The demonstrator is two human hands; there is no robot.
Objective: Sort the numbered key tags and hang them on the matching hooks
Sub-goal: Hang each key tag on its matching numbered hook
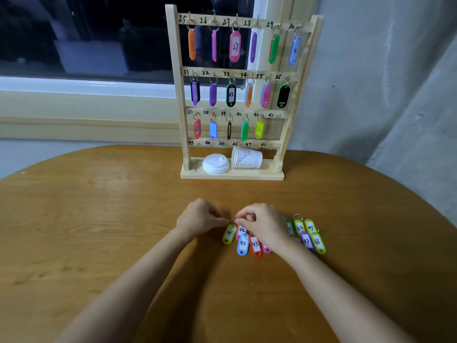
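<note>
A wooden hook rack (176, 78) stands at the table's far side, numbered 25 to 48; tags hang on hooks 25 to 41, while hook 42 and the bottom row are bare. Loose tags lie in front of me: a yellow-green one (229, 234), a pink 42 (241, 230), a blue 42 (243, 244), a red 43 (255, 245), a purple 47 (307, 241) and a yellow-green 48 (318, 243). My left hand (200, 216) and right hand (262, 222) meet fingertip to fingertip above the yellow-green tag's top, apparently pinching its ring, which is too small to see.
A white lid (215, 164) and a paper cup (246, 157) lying on its side rest on the rack's base. The round wooden table (99, 219) stretches left and toward me. A window sill runs behind; a grey wall is at the right.
</note>
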